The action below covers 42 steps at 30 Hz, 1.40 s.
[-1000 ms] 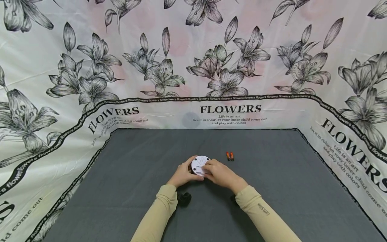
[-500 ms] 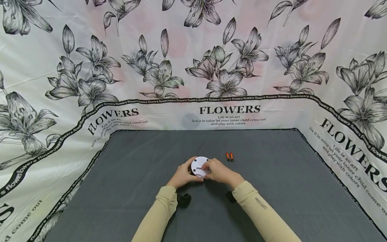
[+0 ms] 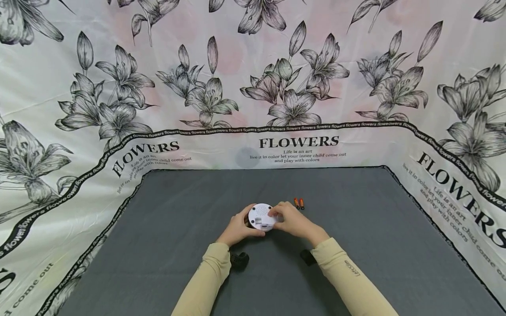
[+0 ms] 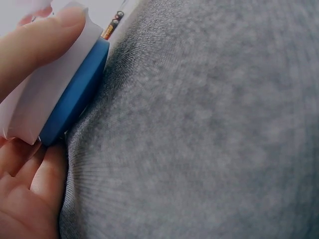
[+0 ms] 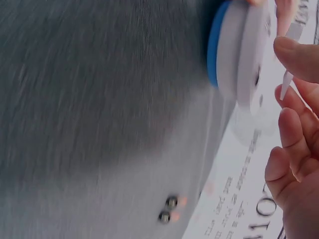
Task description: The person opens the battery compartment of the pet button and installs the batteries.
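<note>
A round white device [image 3: 258, 211] with small holes, dark feet and a recessed battery compartment on its upturned face sits mid-table. Its lower part is blue, as the left wrist view shows of the device [image 4: 75, 92]. My left hand [image 3: 239, 227] grips it by the side, thumb on the near edge and fingers around the far side. Just right of the device, my right hand [image 3: 294, 223] pinches a thin white battery cover [image 5: 287, 82] between thumb and fingers. Two orange-and-black batteries [image 3: 299, 203] lie beyond the right hand.
The table bears a grey cloth [image 3: 178, 206]. Behind and at both sides hangs a white curtain [image 3: 221, 149] printed with flowers and lettering. A black object [image 3: 239, 261] shows by the left wrist and another black object [image 3: 308, 257] by the right wrist.
My right hand has drawn back to the right from the device's face with the battery cover, and the compartment now shows uncovered. My left hand keeps its grip on the device.
</note>
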### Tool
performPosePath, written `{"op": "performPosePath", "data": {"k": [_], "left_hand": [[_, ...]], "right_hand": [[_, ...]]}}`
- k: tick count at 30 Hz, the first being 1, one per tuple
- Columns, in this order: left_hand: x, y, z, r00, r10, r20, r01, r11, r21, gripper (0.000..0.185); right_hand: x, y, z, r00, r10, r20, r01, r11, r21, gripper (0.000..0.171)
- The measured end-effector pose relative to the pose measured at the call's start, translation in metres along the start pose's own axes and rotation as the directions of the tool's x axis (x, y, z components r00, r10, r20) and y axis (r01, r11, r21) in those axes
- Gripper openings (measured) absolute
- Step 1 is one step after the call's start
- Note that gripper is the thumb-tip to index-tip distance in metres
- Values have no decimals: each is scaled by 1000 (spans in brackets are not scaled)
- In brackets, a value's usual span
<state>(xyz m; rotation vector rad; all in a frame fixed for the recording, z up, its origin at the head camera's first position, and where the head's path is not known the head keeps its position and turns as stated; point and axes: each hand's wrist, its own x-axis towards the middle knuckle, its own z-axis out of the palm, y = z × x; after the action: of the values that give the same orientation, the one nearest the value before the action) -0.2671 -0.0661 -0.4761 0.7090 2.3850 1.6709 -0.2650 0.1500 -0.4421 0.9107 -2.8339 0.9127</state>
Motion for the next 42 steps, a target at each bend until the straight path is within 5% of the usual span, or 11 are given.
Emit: {"op": "performPosePath", "data": {"k": [8,14,19,24,33,42], "left_hand": [[1,2,1,1000,-16,-8,16,1000,-9,89],[0,0,0,1000,-23,1,23,1000,-10,90],[3,-12,1,1000,-14,4,14,1000,-22,93],[11,-34,3,1000,-22,-2,22,1000,-15,98],[13,-38,5,1000,-16,0,16,1000,-19,96],[14,-40,4,1000,-12,8,12,999,-33,95]], "right_hand": [[-27,36,-35,986,69,-149,-69,998,7,25],[-54,72,-57,965,196,-172,-187,980,68,25],[-69,102,-69,954,236,-186,-240,971,-1,25],[-76,124,-79,958,221,-181,-244,963,-116,23],[-74,139,-85,963,238,-129,-260,945,-196,22],[-74,141,-85,942,333,-24,-334,935,-123,22]]}}
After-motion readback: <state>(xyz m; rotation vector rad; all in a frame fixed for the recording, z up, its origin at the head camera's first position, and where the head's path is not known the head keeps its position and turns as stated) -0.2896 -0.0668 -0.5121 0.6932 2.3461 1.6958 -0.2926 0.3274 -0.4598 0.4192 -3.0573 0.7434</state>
